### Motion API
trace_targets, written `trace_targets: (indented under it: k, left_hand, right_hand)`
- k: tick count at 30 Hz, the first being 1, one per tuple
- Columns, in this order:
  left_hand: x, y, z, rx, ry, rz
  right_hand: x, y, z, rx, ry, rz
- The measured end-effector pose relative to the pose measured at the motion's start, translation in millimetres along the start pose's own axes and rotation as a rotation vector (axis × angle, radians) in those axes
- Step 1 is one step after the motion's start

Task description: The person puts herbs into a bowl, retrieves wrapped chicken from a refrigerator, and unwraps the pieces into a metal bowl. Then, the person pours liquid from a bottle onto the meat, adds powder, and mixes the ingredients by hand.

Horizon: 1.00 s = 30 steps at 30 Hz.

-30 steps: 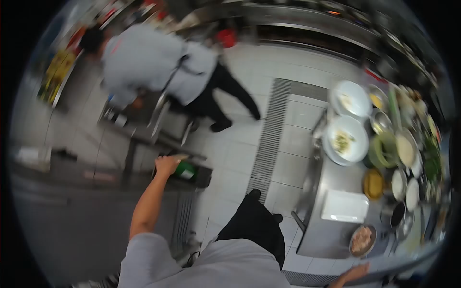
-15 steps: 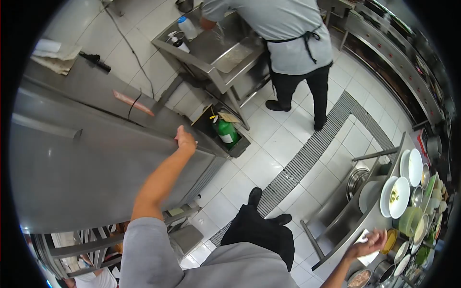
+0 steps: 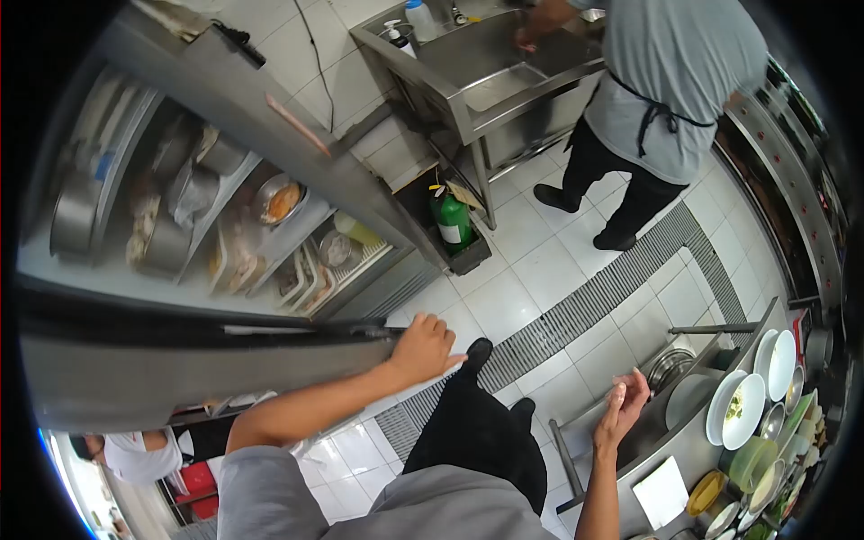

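The refrigerator door [image 3: 135, 369] stands open at the left, and my left hand [image 3: 425, 348] is at its free edge with the fingers curled round it. Inside, the shelves hold metal pans [image 3: 162, 243], a bowl with orange food [image 3: 281, 200] and white trays [image 3: 306, 274]. My right hand [image 3: 625, 401] is in the air left of the steel counter, fingers apart, holding nothing.
A person [image 3: 675, 99] in a grey shirt stands at a steel sink [image 3: 504, 81]. A green cylinder [image 3: 452, 223] sits in a black box on the floor. White bowls [image 3: 776, 364] line the right counter [image 3: 621, 477]. Another person [image 3: 139, 453] is at lower left.
The refrigerator door has swung open, pulled toward my body by my left hand, exposing the shelves. My right hand has moved left and up, away from over the counter.
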State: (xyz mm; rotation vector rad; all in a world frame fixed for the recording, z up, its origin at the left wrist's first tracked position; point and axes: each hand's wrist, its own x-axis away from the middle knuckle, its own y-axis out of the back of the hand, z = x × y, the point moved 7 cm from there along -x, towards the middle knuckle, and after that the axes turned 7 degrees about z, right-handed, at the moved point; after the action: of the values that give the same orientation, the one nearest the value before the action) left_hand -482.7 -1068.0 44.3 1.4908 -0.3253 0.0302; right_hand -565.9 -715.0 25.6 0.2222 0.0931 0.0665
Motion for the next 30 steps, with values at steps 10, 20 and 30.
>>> trace_targets:
  k: [10, 20, 30]
  left_hand:
    - [86, -16, -40, 0.446, 0.550, -0.124]
    - [50, -263, 103, 1.276, 1.337, -0.903]
    - [39, -260, 393, 1.017, 1.202, -0.919]
  right_hand:
    - [1, 10, -19, -0.085, -0.054, 0.104]
    - [-20, -51, 0, 0.584, -0.108, 0.543]
    - [-30, -299, 262, 0.481, 0.720, 1.208]
